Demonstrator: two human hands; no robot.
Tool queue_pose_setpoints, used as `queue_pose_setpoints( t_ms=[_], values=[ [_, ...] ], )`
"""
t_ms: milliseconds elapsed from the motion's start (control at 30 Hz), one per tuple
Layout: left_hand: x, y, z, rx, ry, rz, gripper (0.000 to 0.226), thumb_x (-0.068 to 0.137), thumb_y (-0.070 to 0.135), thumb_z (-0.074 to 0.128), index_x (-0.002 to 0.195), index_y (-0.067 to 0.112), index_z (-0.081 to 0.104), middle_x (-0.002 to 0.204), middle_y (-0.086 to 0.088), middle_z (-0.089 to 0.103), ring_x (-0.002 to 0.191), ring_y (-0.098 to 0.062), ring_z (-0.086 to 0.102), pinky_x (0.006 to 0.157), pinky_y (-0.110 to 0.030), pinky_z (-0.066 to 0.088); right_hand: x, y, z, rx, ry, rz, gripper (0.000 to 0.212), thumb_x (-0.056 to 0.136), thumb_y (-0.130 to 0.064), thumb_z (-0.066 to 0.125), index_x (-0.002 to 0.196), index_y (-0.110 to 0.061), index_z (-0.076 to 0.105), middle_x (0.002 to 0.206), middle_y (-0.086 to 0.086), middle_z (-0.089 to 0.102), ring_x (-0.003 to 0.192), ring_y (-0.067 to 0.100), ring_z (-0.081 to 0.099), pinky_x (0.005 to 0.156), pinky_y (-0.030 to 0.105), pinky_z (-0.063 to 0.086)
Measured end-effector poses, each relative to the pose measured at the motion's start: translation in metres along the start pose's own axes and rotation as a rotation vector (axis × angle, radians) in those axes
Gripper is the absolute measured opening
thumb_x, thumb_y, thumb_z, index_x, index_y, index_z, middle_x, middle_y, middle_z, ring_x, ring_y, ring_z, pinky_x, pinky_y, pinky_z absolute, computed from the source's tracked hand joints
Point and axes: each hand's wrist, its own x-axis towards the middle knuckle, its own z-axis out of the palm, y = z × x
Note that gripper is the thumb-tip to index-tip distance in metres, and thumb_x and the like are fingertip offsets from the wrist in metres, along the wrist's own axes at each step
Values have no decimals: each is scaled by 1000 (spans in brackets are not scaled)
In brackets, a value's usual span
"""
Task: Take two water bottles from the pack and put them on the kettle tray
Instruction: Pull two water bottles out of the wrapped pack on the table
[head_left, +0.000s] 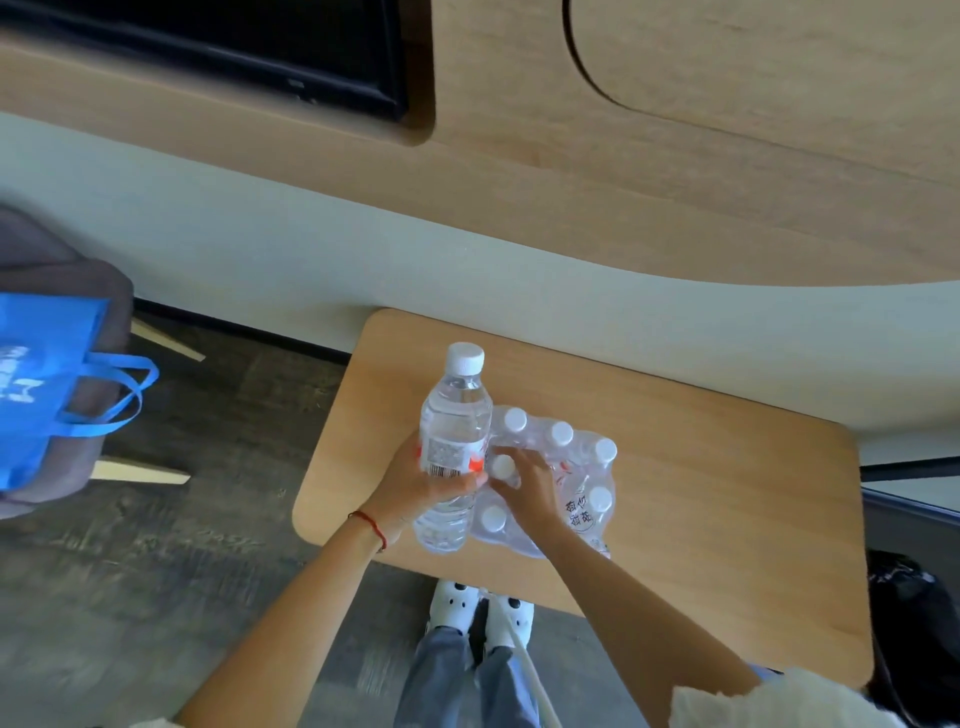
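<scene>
The left hand is gripping one bottle at the pack's nine o'clock while the right hand is pinching a second cap, risking the wrap snagging and dragging the pack across the tabletop.

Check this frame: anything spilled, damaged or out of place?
Nothing spilled. The shrink-wrapped pack on the table is torn open. Left hand holds one bottle; right hand grips a second. No kettle tray in view.

We see bare forearms, a red cord around our left wrist, a fluffy white sleeve by the right elbow, grey-blue trousers, and white clogs with dark holes.
</scene>
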Motion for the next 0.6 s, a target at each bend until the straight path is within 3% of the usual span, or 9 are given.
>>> queue_pose_setpoints(
  t_ms=[133, 267, 333, 433, 533, 600],
  values=[
    [0, 0, 0, 15, 3, -11, 50, 54, 35, 79, 100, 35, 60, 89, 12, 73, 88, -3, 68, 67, -12, 53, -8, 0, -7, -20, 108, -69, 43, 75, -12, 76, 114, 3, 64, 120, 20, 66, 112, 29, 61, 94, 28, 40],
    [2, 7, 1, 30, 4, -11, 50, 55, 34, 80, 101, 34, 61, 91, 8, 73, 89, -6, 69, 68, -14, 54, -17, 1, -26, -109, 93, -178, 45, 83, -28, 69, 119, -3, 58, 122, 14, 64, 110, 29, 61, 90, 30, 45],
    [2, 12, 1, 28, 7, -9, 51, 53, 35, 81, 100, 34, 62, 92, 6, 73, 90, -8, 69, 69, -18, 55, -24, 1, -40, -122, 129, -223, 46, 85, -35, 65, 121, -7, 54, 120, 12, 65, 100, 27, 64, 81, 29, 46],
    [3, 26, 4, 33, 7, 16, 53, 52, 36, 81, 102, 31, 63, 96, 3, 72, 92, -12, 69, 71, -21, 56, -37, -6, -67, -27, 238, -253, 42, 86, -35, 64, 118, -11, 53, 93, 8, 71, 66, 8, 59, 62, 14, 37],
    [-1, 50, 12, 57, -15, 60, 53, 52, 36, 81, 101, 27, 63, 94, 1, 71, 88, -9, 70, 69, -19, 56, -53, -23, -106, 140, 394, -233, 21, 88, -33, 61, 93, -18, 48, 42, -9, 50, 40, 3, 46, 39, 10, 28],
    [-5, 65, 17, 68, -27, 85, 53, 51, 37, 80, 100, 26, 63, 92, 2, 71, 85, -8, 70, 68, -19, 57, -62, -43, -132, 317, 489, -249, 20, 89, -33, 58, 81, -26, 41, 46, -20, 56, 42, -4, 48, 40, 5, 33]
  ],
)
